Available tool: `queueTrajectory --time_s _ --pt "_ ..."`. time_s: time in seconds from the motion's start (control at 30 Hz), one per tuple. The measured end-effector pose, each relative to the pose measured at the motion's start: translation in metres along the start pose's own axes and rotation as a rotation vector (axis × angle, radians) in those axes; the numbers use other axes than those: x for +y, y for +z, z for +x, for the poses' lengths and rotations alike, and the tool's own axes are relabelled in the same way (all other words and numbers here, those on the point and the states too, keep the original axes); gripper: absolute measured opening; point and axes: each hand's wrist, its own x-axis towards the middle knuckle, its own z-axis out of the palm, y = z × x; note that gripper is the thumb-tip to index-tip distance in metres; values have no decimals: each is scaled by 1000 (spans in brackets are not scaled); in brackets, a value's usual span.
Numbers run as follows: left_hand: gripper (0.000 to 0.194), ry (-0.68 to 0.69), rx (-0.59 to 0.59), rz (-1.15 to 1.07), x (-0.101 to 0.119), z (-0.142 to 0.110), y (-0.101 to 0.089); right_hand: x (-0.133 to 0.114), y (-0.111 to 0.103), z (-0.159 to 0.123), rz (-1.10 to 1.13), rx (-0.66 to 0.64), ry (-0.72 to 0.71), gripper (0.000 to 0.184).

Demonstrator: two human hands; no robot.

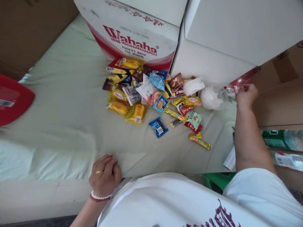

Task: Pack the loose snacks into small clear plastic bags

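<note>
At the right end of the cloth, my right hand (247, 94) has its fingers closed at a crumpled clear plastic wrapper (229, 94) with some red on it. A white crumpled plastic bag (211, 98) lies just left of that wrapper. My left hand (105, 175) rests on the table's front edge, fingers curled in and nothing visible in them. Between the hands a pile of wrapped snacks spreads out, with yellow cake packs (118, 107), a blue snack packet (158, 127), a light green packet (194, 119) and a thin yellow stick packet (200, 142).
A white and red Wahaba water carton (132, 37) stands behind the pile, beside white boxes (213, 60). A red plastic object (14, 101) sits at the far left. Bottles (281, 139) lie at the right, and a green stool (217, 180) shows below the table edge.
</note>
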Motion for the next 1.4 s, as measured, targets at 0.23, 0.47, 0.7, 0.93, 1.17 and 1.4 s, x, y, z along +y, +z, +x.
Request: queueTrajectory --time_s 0.23,0.47,0.7,0.93,1.17,1.4 --pt "18 -42 -13 -45 1 -1 0 -145 24 -42 -5 -357 -526 30" --pt "10 -370 -31 -412 11 5 -22 -192 -10 -96 550 -318 -195 26" --pt "52 -982 -428 -1411 66 63 -12 -249 -38 -297 1071 -1217 513 43" --pt "50 -1091 -370 -1485 59 81 10 -262 -27 -349 975 -1108 430 35" --pt "46 -1147 -244 -1517 39 70 -8 -253 -31 -322 1015 -1055 589 42" --pt "47 -1115 -84 -1426 46 69 -9 -245 -32 -339 766 -923 323 42"
